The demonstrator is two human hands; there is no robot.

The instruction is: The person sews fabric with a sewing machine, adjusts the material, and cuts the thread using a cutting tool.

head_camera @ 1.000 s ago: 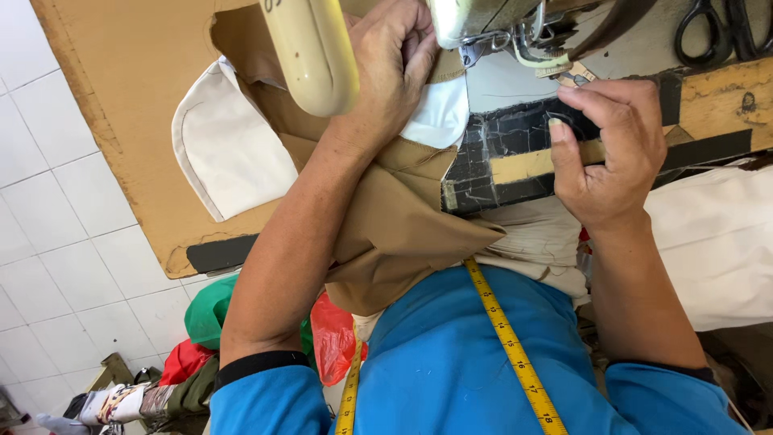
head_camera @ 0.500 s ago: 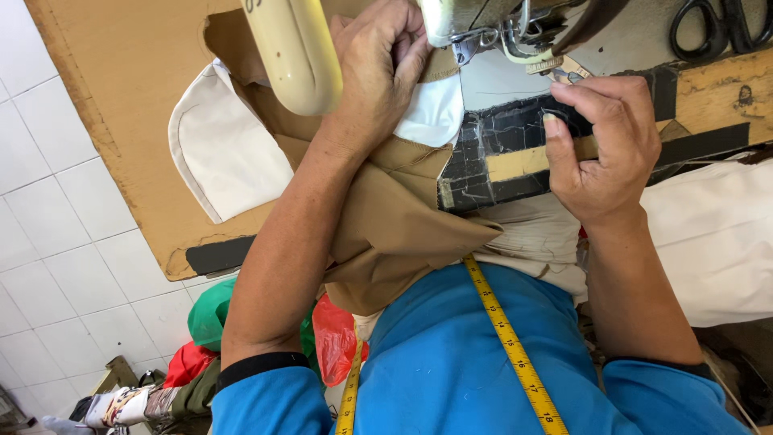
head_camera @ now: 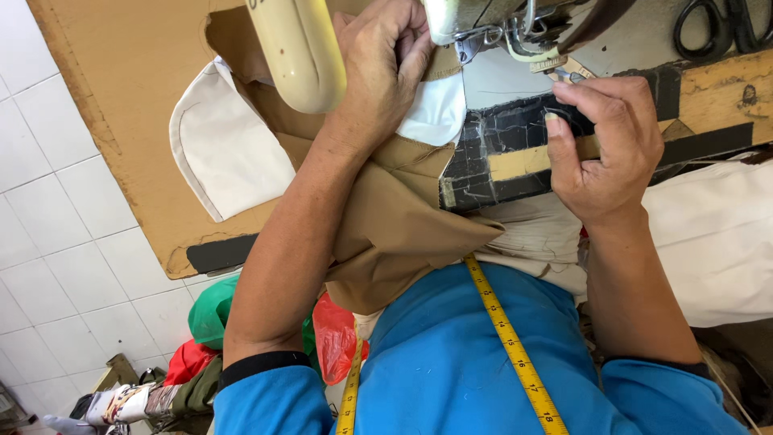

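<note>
Seen from above, at a sewing machine [head_camera: 299, 48] on a worn wooden table [head_camera: 121, 97]. Left hand [head_camera: 385, 68] curled, fingers bent and pressing down on tan cloth [head_camera: 394, 225] beside the cream arm of the machine, close to the needle area; grip on the cloth itself hard to tell, fingertips tucked under. Right hand [head_camera: 604, 145] half closed, thumb and forefinger pinching a small metal tool [head_camera: 568, 75] just below the machine head; kind of tool too small to make out. Tan cloth draped from under the left hand down off the table edge toward the lap, with a white curved piece [head_camera: 435, 113] showing beside the left hand and another white pocket-shaped piece [head_camera: 225, 153] lying flat on the table further left. Yellow measuring tape [head_camera: 507, 338] hanging over a blue shirt [head_camera: 467, 379]. Black scissors [head_camera: 717, 24] at the top right corner. Pale cloth [head_camera: 717, 242] piled at the right. Red and green plastic bags [head_camera: 330, 334] on the tiled floor below.
</note>
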